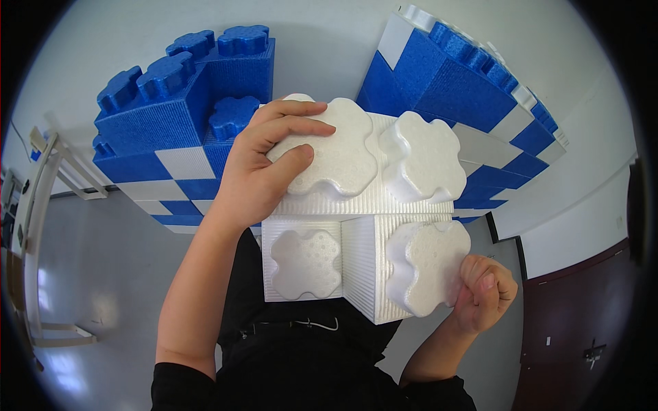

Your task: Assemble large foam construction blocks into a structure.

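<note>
White foam building blocks (360,274) with ribbed sides and rounded, lobed studs stand right in front of my body. My left hand (264,154) rests on the upper left stud (343,154), fingers stretched and apart, the thumb separate from them. To its right is another white stud (428,161). My right hand (485,291) is curled into a fist at the right edge of the lower right stud (428,264); nothing shows in it. A lower stud (306,265) sits in a stepped-down corner at the lower left.
Behind the blocks rise two stepped stacks of blue and white blocks, a left stack (147,133) and a right stack (439,75). A white wooden frame (51,198) stands at far left on the grey floor (130,260). A dark red door (576,329) is at right.
</note>
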`<state>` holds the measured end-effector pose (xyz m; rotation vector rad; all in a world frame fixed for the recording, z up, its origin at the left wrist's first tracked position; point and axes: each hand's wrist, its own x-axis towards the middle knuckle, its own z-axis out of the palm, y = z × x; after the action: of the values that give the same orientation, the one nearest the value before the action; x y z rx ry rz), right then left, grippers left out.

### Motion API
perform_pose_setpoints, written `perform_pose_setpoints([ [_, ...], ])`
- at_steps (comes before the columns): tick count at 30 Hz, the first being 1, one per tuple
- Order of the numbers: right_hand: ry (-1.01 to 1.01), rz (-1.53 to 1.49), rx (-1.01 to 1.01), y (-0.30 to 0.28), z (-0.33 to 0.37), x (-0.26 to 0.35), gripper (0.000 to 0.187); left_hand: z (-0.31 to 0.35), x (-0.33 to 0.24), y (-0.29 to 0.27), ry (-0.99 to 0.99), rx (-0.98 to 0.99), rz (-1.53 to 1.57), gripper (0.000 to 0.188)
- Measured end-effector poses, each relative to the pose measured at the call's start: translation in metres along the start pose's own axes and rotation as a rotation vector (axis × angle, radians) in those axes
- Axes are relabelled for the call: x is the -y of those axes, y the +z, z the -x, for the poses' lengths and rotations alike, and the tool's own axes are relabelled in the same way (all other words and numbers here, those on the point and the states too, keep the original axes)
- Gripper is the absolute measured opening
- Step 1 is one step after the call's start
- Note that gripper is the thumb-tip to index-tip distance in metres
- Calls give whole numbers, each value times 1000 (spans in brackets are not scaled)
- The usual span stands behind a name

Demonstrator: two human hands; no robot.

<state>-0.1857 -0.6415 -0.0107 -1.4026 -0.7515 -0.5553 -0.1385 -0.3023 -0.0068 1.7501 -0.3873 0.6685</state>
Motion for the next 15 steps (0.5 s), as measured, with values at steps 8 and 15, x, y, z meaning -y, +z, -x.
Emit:
perform_pose_setpoints([
  [8, 1, -8, -1, -1, 1, 0, 41, 1, -1, 0, -12, -8, -3, 39],
  [15, -2, -5, 2, -1, 1, 0, 41, 1, -2, 0, -25, -8, -4, 39],
])
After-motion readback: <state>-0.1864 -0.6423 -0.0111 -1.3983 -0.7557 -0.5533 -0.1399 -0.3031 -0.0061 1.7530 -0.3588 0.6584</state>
